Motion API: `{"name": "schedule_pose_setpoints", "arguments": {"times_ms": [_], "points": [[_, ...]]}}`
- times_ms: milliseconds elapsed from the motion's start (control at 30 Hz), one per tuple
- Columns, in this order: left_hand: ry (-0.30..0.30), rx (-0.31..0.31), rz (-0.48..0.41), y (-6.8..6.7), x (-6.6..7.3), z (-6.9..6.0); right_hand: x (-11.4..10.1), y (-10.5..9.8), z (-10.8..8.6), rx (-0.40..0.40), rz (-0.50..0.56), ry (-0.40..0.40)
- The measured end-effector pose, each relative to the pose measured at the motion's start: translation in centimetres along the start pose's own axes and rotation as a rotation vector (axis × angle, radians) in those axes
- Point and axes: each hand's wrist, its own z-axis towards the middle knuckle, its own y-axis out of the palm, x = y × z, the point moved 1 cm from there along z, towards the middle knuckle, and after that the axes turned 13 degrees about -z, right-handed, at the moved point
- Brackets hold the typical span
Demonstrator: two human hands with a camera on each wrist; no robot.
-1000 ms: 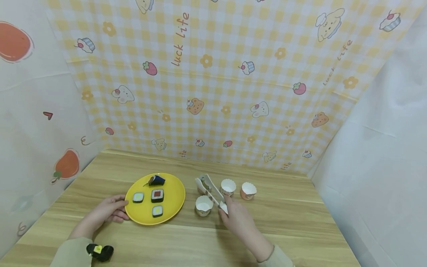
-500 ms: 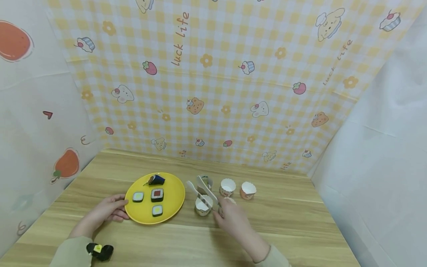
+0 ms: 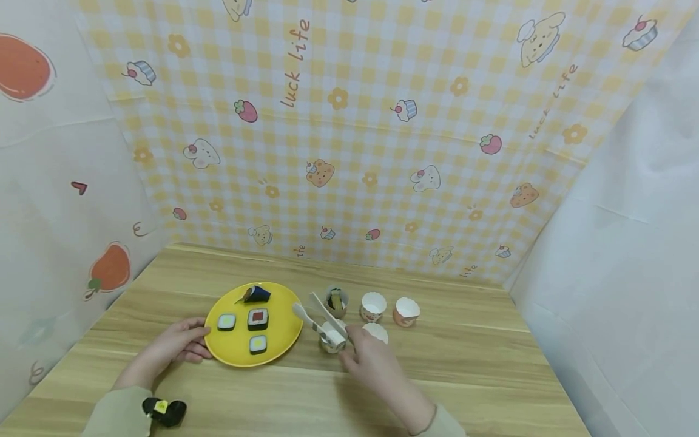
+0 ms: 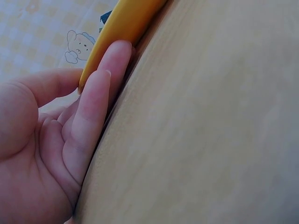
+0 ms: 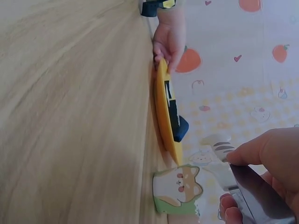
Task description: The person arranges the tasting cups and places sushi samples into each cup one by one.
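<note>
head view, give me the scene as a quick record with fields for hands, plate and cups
left hand: grips the rim of the round yellow plate
right hand: holds long pale tongs, tips apart, nothing visible between them
on plate: three white-and-black sushi-roll pieces, one dark blue cone-shaped piece
cups: five round, white, paper-like cups, right of the plate
cup contents: far-row cup nearest the plate holds a dark-and-yellowish piece

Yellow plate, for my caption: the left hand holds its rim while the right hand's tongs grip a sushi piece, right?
The tongs grip nothing: the head view shows their tips apart. The left hand does hold the yellow plate by its rim, and the right hand the tongs.
</note>
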Motion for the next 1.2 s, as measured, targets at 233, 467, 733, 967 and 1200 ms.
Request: {"name": "schedule_pose_setpoints", "arguments": {"times_ms": [233,467,733,967,1200], "points": [[-0.001,0.006,0.005,0.0,-0.1,0.0,-0.8,0.4,-0.1,-0.041,0.007,0.009],[-0.004,-0.001,0.001,0.1,0.0,0.0,-1.6,0.9,-0.2,-0.061,0.007,-0.011],[-0.002,0.003,0.005,0.1,-0.1,0.1,-2.0,1.4,-0.5,-0.082,0.001,-0.023],[0.001,0.011,0.009,0.2,0.0,-0.1,-2.3,1.6,-0.6,-0.100,0.042,-0.078],[0.004,0.016,0.006,0.2,0.1,-0.1,-2.8,1.6,-0.7,-0.088,0.028,-0.127]]}}
